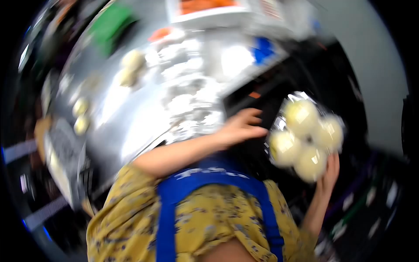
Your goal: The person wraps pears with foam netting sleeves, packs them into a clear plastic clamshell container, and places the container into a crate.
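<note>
My right hand [330, 171] grips the lower right side of a clear plastic-wrapped pack of pale round produce [309, 135]. Several yellowish-white balls show through the shiny film; they resemble peeled onions, though blur hides the exact kind. Just left of the pack is my left hand [244, 126], empty, its fingers apart and pointing toward the film without clearly touching it. Both hands are above a dark, black area [279, 81] beside the metal table. Part of my right hand is hidden behind the pack.
Loose pale balls [132, 65] and two more [81, 115] lie on the metal table [126, 115]. Crumpled shiny clear packs [187, 96] line its right side. A white box with orange contents [209, 15], a green item [111, 26] and a blue item [262, 50] are farther back.
</note>
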{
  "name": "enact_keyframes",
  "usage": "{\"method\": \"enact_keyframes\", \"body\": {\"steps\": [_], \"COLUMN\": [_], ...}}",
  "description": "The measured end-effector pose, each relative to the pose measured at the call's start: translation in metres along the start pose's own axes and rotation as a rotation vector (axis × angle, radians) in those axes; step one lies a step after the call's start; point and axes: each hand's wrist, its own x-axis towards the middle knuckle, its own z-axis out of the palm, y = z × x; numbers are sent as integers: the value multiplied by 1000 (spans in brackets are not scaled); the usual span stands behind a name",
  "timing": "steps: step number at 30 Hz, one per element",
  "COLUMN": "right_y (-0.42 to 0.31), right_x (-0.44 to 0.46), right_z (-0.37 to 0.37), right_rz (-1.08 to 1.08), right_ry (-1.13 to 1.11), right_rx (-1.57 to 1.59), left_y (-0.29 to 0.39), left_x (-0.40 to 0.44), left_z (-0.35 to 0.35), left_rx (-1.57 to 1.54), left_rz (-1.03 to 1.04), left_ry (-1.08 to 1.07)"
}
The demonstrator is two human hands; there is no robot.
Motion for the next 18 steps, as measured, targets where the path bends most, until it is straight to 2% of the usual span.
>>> {"method": "enact_keyframes", "body": {"steps": [1,2,3,4,5,7,11,15,16,17,18], "right_y": [6,13,22,16,0,6,11,8,10,6,4], "right_x": [0,-5,-7,-15,-27,-31,-32,-30,-29,-30,-32], "right_z": [5,9,10,18,31,44,66,59,50,49,52], "right_rz": [10,-17,0,-134,-3,38,-12,37,13,-26,-68], "right_ry": [-44,-89,-130,-189,-109,-182,-221,-130,-149,-188,-219], "right_rx": [-11,37,60,-152,-50,22,-113,-248,-349,-437,-457], "left_y": [-9,6,0,0,10,-4,-9,-21,-13,-19,-21], "left_x": [10,7,12,9,-2,-7,-23,-28,-30,-30,-31], "left_z": [2,4,2,7,18,11,3,5,4,5,5], "left_rx": [-55,-195,-362,-493,-669,-789,-797,-768,-725,-699,-714], "left_rz": [64,-59,-74,-89,73,39,95,106,53,-106,-153], "left_ry": [-39,-143,-250,-308,-393,-311,-127,-184,-187,-61,-32]}}
